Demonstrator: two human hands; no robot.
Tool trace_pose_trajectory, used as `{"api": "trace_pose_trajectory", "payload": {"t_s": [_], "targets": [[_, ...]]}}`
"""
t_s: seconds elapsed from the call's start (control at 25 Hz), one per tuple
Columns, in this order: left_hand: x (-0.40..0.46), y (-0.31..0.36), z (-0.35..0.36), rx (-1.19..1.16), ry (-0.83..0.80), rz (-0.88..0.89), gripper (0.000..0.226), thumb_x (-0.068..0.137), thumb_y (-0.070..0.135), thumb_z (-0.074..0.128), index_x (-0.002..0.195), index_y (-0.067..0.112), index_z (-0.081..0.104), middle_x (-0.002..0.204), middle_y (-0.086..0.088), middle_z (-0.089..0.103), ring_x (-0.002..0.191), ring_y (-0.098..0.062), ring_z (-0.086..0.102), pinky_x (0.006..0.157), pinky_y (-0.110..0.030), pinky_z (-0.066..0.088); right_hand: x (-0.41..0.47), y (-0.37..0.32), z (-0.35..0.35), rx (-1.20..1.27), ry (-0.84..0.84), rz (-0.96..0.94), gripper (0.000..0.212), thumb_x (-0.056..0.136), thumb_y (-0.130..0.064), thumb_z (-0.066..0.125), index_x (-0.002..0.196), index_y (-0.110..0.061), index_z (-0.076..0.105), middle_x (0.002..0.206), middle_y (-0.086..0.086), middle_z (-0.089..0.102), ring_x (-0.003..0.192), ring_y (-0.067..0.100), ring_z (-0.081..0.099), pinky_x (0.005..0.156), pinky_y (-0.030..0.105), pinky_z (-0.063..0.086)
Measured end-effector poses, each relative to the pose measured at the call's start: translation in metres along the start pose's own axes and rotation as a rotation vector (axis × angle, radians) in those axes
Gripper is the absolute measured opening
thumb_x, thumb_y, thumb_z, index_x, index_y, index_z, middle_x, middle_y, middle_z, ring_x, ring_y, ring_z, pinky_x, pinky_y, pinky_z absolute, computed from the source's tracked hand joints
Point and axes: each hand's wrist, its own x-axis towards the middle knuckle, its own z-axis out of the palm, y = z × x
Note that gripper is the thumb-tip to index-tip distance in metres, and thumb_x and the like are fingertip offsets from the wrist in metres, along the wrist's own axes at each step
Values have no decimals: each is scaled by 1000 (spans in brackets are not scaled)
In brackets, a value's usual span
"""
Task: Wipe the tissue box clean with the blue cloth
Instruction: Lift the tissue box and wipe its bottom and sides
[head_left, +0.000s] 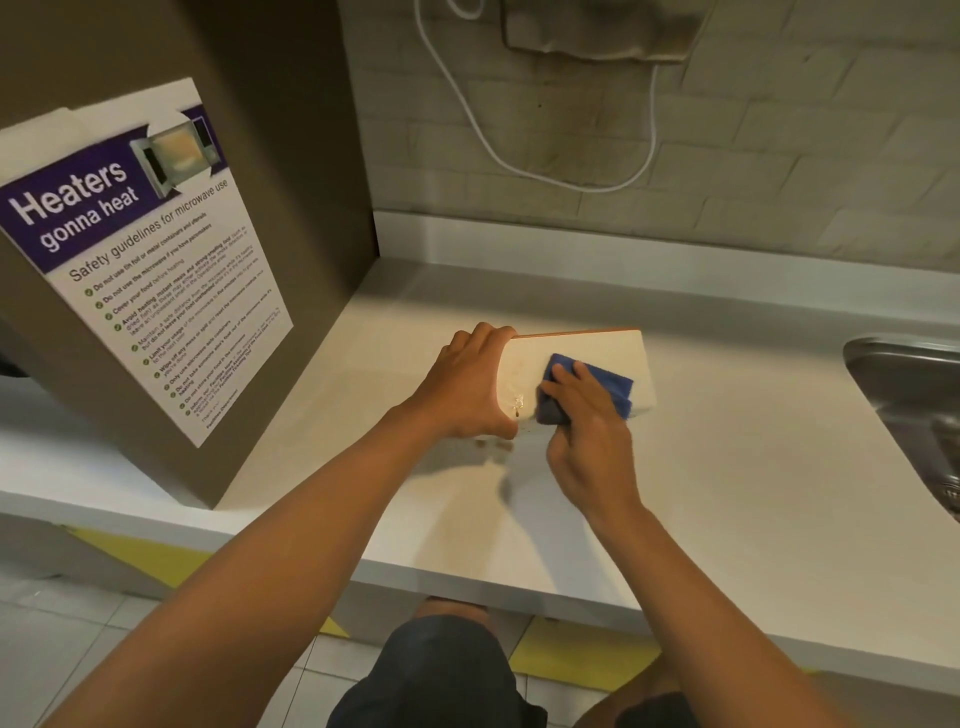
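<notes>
In the head view, at the centre of the frame, my left hand (475, 387) gripped the tissue box (582, 358) on the table (727, 467) while my right hand (584, 415) pressed the blue cloth (605, 387) onto its upper face. I judged the wipe underway, not finished: brownish spots (518, 408) showed by the near-left corner.

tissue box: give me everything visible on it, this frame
The tissue box is a pale cream, flat rectangular box with a thin orange line along its far top edge. It sits on the white counter, left of the sink. The left hand grips its left end; the right hand presses the blue cloth onto its facing surface. Small brownish spots show near its lower left corner. No opening is visible.
</notes>
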Motion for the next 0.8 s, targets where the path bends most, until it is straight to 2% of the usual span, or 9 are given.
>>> {"api": "trace_pose_trajectory", "payload": {"t_s": [0.12, 0.32, 0.48, 0.64, 0.72, 0.8], "targets": [[-1, -1, 0, -34, -17, 25, 106, 58, 48, 91, 143, 27, 30, 137, 5, 38, 118, -20, 40, 92, -34, 48, -10, 0, 2, -45, -57, -166, 47, 81, 4, 50, 124, -9, 62, 134, 8, 58, 130, 25, 47, 106, 37, 38], [-9, -10, -1, -171, -25, 13, 120, 61, 41, 93, 152, 22, 18, 151, 3, 24, 133, -19, 32, 103, -33, 45, 2, 3, -3, -6, -43, -88, 46, 81, 6, 58, 124, -9, 62, 131, 9, 60, 125, 25, 53, 106, 35, 38], [-17, -16, -1, -185, -7, -28, 117, 58, 47, 94, 148, 23, 22, 141, 4, 32, 126, -14, 36, 99, -33, 48, -2, 6, -3, 16, -51, -102, 49, 79, 7, 62, 125, -10, 62, 131, 8, 60, 125, 23, 53, 103, 32, 40], [-21, -14, 5, -219, 31, -31, 112, 54, 45, 95, 141, 27, 27, 131, 8, 35, 116, -13, 44, 89, -38, 56, -11, 12, -11, -86, -117, -170, 58, 76, -5, 74, 131, -10, 54, 133, 9, 58, 121, 28, 56, 93, 37, 49], [-23, -11, 7, -216, 58, -30, 114, 53, 46, 96, 142, 25, 28, 132, 8, 36, 116, -14, 44, 89, -36, 56, 0, 16, -15, -83, -79, -121, 54, 79, -1, 70, 131, -8, 54, 132, 11, 58, 118, 29, 57, 90, 37, 51], [-23, -10, 8, -226, 75, -41, 115, 51, 45, 97, 143, 24, 30, 132, 7, 36, 116, -15, 45, 88, -35, 56, 24, 11, -8, -68, -38, -24, 50, 81, 1, 66, 129, -7, 56, 133, 11, 58, 120, 30, 55, 95, 39, 49]]}}
